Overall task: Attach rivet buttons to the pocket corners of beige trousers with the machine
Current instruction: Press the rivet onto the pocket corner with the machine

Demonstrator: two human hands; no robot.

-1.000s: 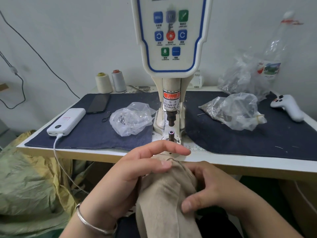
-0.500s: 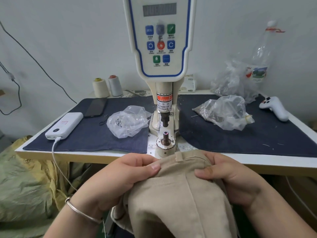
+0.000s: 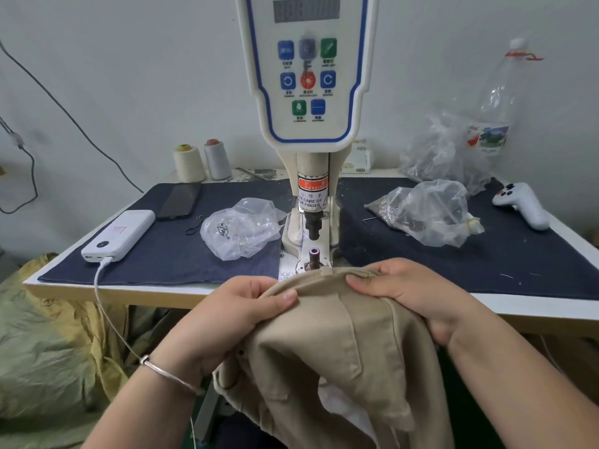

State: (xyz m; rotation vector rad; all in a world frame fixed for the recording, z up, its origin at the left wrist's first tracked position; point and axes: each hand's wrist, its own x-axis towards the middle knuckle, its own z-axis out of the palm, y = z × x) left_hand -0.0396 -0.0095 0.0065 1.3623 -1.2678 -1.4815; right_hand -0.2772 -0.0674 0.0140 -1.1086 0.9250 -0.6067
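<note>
Since the earlier frames, when the cloth sat bunched below the table edge, we find the beige trousers raised and spread, waistband now just before the lower die of the rivet machine. We judge positioning underway; no rivet set yet. The left hand pinches the waistband edge, thumb on top; the right hand grips it opposite. Count: 2 hands, 1 machine, 2 thread cones, 3 plastic bags, 1 power bank, 1 phone, 1 bottle.
</note>
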